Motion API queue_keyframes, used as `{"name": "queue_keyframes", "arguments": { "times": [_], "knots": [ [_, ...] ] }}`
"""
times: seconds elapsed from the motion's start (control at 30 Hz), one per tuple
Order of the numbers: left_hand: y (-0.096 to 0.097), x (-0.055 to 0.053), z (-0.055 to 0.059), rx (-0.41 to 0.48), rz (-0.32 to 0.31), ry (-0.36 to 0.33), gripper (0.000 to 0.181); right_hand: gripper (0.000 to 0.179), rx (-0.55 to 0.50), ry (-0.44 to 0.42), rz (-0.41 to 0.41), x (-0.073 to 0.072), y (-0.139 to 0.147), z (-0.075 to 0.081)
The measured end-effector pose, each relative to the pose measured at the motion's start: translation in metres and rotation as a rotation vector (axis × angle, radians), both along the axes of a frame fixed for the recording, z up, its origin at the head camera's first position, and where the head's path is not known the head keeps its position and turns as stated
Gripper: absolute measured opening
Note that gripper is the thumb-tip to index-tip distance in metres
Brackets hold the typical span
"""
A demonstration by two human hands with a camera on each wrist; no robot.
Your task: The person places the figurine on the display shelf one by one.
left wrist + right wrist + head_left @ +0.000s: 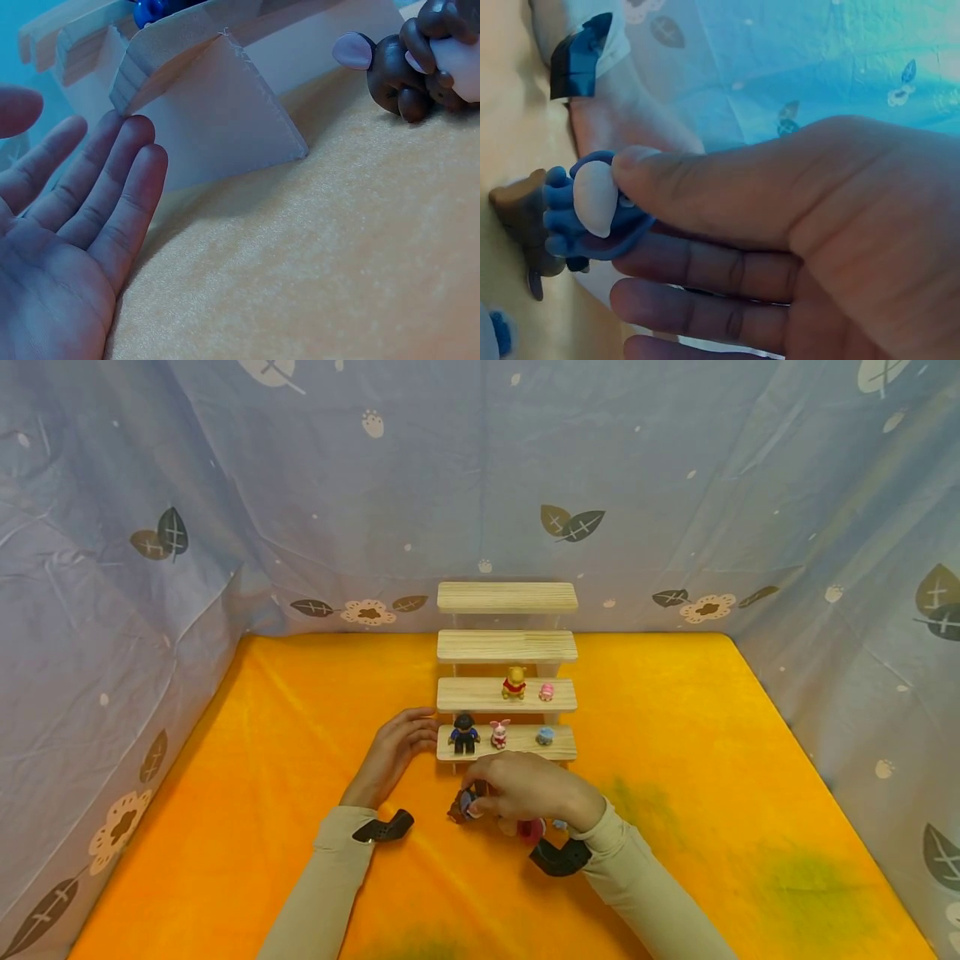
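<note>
Thumb and fingers of the right hand (525,785) are pinching a blue figurine (596,201) in front of the stepped stand (502,596), near a brown figurine (391,79) lying on the yellow-orange cloth (352,677). The left hand (67,202) is resting with its fingers extended at the left end of the lowest shelf (522,739). A loosening pinch could be dropping the blue figurine; a low forward swing could be toppling the black-haired figure (464,735). The right hand is partly covering a red-pink item (532,832), and whether the left fingertips are touching wood is proving hard to tell.
</note>
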State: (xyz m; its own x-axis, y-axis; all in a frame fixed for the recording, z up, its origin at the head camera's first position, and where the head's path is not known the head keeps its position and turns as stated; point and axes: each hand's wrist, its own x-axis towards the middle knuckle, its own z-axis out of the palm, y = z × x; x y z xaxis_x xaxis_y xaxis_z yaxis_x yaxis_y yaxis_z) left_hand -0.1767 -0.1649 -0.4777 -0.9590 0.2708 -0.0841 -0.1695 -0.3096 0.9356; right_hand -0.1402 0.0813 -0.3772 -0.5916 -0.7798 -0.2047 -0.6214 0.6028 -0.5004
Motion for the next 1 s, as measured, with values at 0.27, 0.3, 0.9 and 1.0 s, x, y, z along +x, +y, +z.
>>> {"name": "queue_keyframes", "arguments": {
  "times": [0.27,0.3,0.9,1.0],
  "knots": [
    [0.000,-0.001,-0.001,0.004,-0.005,0.001,0.041,0.034,-0.030,0.004,-0.009,0.003,0.002,0.008],
    [0.000,0.000,-0.001,0.002,-0.005,0.001,0.041,0.034,-0.035,0.009,-0.005,0.003,0.002,0.009],
    [-0.001,0.000,0.001,-0.002,-0.006,0.010,0.045,0.031,-0.260,0.174,-0.052,0.005,0.011,0.023],
    [0.000,0.000,0.000,0.005,-0.008,0.008,0.044,0.031,-0.305,0.200,-0.068,0.004,0.014,0.025]
  ]
}}
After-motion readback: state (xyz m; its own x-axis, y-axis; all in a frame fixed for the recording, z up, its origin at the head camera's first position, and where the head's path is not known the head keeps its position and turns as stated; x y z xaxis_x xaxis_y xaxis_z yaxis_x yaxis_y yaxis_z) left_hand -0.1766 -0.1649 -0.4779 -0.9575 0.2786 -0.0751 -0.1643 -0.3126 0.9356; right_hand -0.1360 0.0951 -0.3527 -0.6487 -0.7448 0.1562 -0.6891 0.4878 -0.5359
